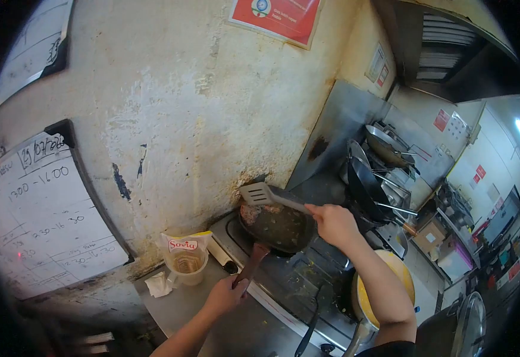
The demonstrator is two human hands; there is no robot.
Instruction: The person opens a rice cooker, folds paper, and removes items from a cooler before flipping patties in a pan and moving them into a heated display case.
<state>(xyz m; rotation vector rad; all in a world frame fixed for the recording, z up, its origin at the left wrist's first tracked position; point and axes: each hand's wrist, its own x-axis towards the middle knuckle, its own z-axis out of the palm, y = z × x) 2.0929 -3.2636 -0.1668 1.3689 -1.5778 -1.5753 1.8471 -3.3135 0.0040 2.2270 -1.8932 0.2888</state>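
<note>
My left hand [227, 296] is wrapped around the reddish-brown handle of a dark frying pan [284, 229], which sits tilted over the stove [295, 285] near the wall. Small bits and a reddish-brown patch show on the pan's dark, shiny inside. With my right hand [334, 225] I grip a slotted spatula [259, 193]; its grey blade is raised over the pan's far left rim. Below my right forearm stands a pan with yellow contents [406, 273], partly hidden by the arm. A black long-handled utensil [313, 324] lies on the stove between my arms.
Left of the stove, a clear jug [188, 271] holds a bag marked Sovia, beside a crumpled white tissue [159, 284]. A whiteboard [52, 208] hangs on the stained wall. Several woks [367, 181] stand at the back right under a hood. A lidded pot [465, 324] stands lower right.
</note>
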